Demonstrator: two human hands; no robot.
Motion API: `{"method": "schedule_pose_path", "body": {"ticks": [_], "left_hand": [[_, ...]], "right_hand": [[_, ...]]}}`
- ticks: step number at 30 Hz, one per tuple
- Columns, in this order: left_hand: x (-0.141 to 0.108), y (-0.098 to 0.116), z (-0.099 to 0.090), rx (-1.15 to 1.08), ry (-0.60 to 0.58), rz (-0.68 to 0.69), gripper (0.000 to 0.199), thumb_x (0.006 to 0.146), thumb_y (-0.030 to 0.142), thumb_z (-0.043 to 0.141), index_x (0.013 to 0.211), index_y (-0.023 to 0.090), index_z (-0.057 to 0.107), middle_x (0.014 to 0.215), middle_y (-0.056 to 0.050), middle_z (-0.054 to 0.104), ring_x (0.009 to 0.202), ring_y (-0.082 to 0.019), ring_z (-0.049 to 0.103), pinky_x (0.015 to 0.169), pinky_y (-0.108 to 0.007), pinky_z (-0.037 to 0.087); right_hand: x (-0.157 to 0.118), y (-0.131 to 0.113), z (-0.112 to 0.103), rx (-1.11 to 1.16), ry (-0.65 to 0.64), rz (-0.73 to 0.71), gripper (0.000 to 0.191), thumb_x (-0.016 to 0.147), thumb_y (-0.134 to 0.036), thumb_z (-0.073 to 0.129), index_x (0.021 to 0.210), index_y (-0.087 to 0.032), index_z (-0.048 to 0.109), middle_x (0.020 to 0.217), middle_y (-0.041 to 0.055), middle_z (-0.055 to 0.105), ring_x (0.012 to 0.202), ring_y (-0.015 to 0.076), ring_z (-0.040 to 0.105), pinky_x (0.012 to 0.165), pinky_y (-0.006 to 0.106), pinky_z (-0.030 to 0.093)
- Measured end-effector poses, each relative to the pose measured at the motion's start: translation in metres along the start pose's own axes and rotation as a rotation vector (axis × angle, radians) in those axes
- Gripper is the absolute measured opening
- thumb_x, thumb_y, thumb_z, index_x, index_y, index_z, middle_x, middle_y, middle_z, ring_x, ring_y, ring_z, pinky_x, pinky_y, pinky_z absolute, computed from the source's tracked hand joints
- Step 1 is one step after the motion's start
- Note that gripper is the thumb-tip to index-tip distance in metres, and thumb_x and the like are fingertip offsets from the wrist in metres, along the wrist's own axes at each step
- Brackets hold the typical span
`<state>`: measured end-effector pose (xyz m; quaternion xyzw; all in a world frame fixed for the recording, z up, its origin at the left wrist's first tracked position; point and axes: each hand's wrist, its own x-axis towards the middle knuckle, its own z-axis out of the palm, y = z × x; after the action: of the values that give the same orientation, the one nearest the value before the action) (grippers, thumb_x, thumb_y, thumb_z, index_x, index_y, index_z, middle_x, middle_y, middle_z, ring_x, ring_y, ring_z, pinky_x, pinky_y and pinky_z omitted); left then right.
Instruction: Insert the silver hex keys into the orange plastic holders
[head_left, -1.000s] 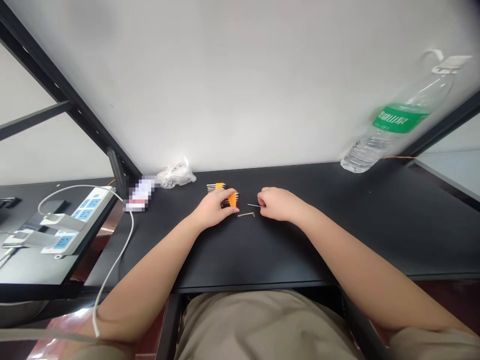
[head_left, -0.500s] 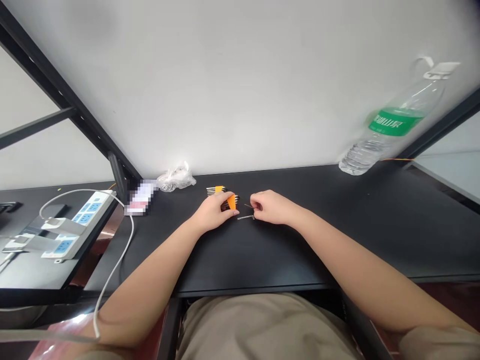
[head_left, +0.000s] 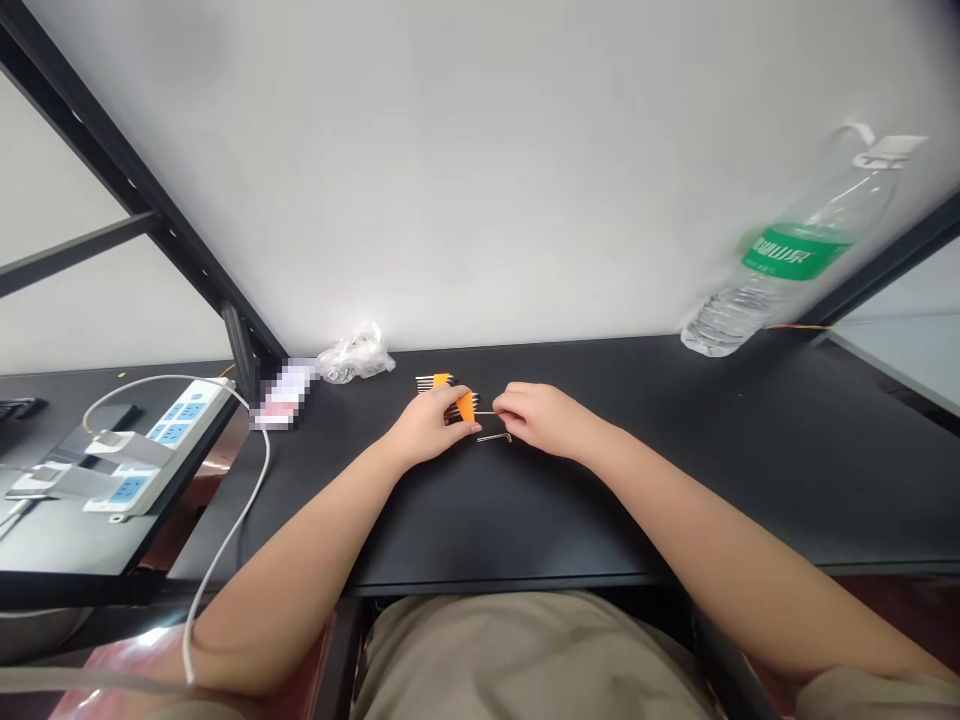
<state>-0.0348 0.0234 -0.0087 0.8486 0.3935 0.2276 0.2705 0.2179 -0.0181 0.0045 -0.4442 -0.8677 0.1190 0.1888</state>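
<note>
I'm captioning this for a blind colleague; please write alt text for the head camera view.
The left hand holds an orange hex-key holder, while the right hand pinches a thin metal key beside it. Another L-shaped key lies on the black table.

From here I see a flat matte black tabletop [head_left: 525, 520] against a plain pale grey wall [head_left: 480, 180]. The small angular key holder [head_left: 466, 407] is bright orange, its slim metal keys [head_left: 425, 383] silvery. White characters cross the green label on the clear plastic bottle [head_left: 795, 252]. Light blue panels pattern the long white power strip [head_left: 161, 450].
</note>
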Motion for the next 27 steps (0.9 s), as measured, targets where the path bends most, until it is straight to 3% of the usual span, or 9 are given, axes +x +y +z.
{"method": "schedule_pose_path", "body": {"ticks": [6,12,18,21,27], "left_hand": [[0.001,-0.001,0.004,0.013,0.025,-0.011,0.049,0.083,0.046,0.079,0.126,0.025,0.066,0.112,-0.005,0.07,0.093,-0.022,0.064,0.081,-0.035,0.054],[0.002,0.009,0.006,-0.004,0.018,0.036,0.041,0.087,0.047,0.075,0.12,0.024,0.067,0.104,-0.004,0.07,0.088,-0.022,0.063,0.08,-0.035,0.053],[0.002,0.009,0.003,0.038,0.027,0.052,0.039,0.088,0.048,0.074,0.117,0.023,0.066,0.1,-0.003,0.069,0.086,-0.021,0.062,0.079,-0.035,0.051],[0.002,0.009,0.004,0.039,0.029,0.046,0.041,0.088,0.048,0.074,0.119,0.024,0.065,0.101,-0.003,0.069,0.085,-0.02,0.062,0.079,-0.034,0.051],[0.002,0.01,0.006,0.028,0.018,0.043,0.039,0.085,0.043,0.077,0.118,0.023,0.066,0.102,-0.004,0.07,0.089,-0.022,0.064,0.079,-0.034,0.053]], "right_hand": [[0.001,0.003,0.003,0.024,0.05,-0.049,0.026,0.102,-0.016,0.046,0.096,-0.022,0.07,0.098,0.0072,0.064,0.076,0.0177,0.057,0.067,0.032,0.043],[0.01,-0.005,0.018,0.199,0.152,-0.102,0.025,0.102,-0.018,0.046,0.097,-0.023,0.071,0.104,0.0071,0.067,0.086,0.0191,0.062,0.076,0.033,0.049],[0.01,0.0,0.018,0.378,0.231,0.028,0.015,0.096,-0.017,0.055,0.1,-0.024,0.068,0.1,0.0037,0.07,0.082,0.0176,0.064,0.073,0.031,0.051],[0.008,0.011,0.016,0.376,0.207,0.058,0.014,0.093,-0.016,0.058,0.096,-0.024,0.07,0.098,0.0032,0.07,0.079,0.0169,0.064,0.071,0.031,0.05],[0.009,0.009,0.02,0.283,0.169,-0.059,0.019,0.095,-0.015,0.057,0.091,-0.023,0.074,0.095,0.0026,0.072,0.08,0.0161,0.064,0.073,0.03,0.049]]}}
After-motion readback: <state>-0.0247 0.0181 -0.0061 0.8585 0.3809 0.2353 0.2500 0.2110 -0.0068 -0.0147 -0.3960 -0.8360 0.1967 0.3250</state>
